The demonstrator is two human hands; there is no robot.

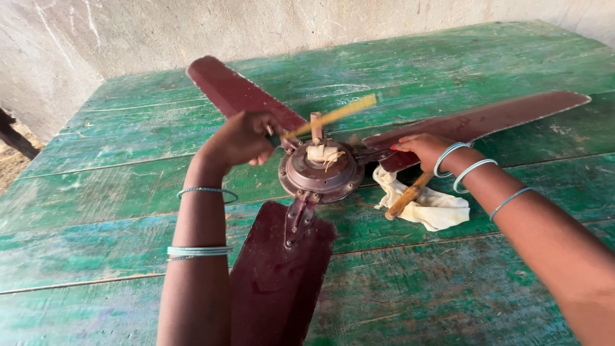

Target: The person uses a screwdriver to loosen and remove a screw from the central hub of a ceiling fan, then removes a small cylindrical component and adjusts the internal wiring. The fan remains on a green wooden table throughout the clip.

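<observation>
A dark red ceiling fan lies on a worn green wooden table (448, 288), its round brown motor hub (321, 173) in the middle with wires and a short shaft on top. My left hand (240, 140) grips a yellow-handled tool (333, 115) that slants up to the right over the hub. My right hand (424, 148) rests on the right fan blade (487, 118) near the hub. A second blade (234, 90) points to the far left and a third (275, 275) points toward me.
A crumpled white cloth (432, 208) lies right of the hub with a wooden-handled tool (407, 195) on it. A rough plastered wall (128, 32) stands behind the table. The table's left edge drops to a dirt floor (13, 160).
</observation>
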